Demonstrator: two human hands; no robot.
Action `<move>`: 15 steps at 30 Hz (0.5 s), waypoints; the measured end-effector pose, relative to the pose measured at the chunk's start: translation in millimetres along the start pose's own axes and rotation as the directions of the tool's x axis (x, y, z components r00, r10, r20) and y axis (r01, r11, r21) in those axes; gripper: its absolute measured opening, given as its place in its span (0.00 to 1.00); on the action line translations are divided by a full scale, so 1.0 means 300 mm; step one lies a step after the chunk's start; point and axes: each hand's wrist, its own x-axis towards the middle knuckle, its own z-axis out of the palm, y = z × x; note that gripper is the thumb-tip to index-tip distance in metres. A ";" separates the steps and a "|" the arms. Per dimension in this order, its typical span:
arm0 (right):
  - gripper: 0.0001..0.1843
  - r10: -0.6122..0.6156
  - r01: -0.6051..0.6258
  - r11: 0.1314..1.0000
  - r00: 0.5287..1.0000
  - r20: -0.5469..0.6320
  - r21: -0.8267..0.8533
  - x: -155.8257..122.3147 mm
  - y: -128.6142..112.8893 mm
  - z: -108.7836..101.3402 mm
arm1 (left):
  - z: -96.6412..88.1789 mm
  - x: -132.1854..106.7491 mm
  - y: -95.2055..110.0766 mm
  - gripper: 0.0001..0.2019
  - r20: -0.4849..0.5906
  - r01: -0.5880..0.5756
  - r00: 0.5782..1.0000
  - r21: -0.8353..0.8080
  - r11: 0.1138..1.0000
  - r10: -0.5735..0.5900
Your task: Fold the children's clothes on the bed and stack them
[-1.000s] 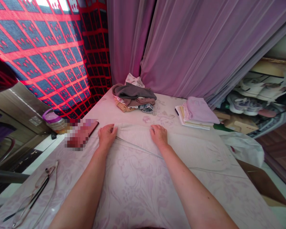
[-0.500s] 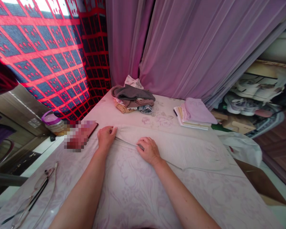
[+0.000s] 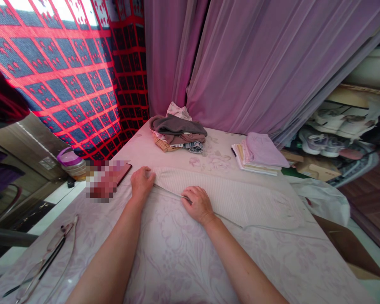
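A long, pale ribbed garment lies flat across the bed, narrow and folded lengthwise, with a thin grey line along its near edge. At its left end, my left hand is closed on the corner, thumb against the fingers. My right hand curls over the near edge, left of the garment's middle, with a bit of grey cloth showing between thumb and fingers. The garment's right end lies loose, its outline faint against the similar sheet.
Behind the garment are a pile of crumpled clothes and a stack of folded cloths. A partly pixelated phone lies left of my left hand; eyeglasses are near the left edge. Shoes fill a rack at right.
The view has shifted slightly. Both hands keep nearly the same places on the garment, which lies as before.
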 end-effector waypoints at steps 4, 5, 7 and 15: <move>0.13 0.026 -0.026 1.000 1.000 -0.006 -0.013 0.008 -0.005 -0.011 | 0.000 -0.016 0.025 0.19 0.008 -0.117 0.993 0.020 0.993 0.117; 0.15 0.048 -0.049 0.998 0.999 -0.020 -0.032 0.015 -0.007 -0.013 | 0.001 -0.023 0.036 0.19 0.027 -0.181 0.983 0.033 0.983 0.181; 0.20 0.122 -0.126 0.987 0.992 -0.038 -0.099 0.034 -0.012 -0.016 | 0.004 -0.039 0.060 0.20 0.095 -0.316 0.946 0.072 0.946 0.309; 0.31 0.345 -0.267 0.925 0.889 0.301 -0.270 0.078 -0.012 0.011 | 0.016 -0.070 0.085 0.29 0.345 -0.362 0.896 0.206 0.909 0.278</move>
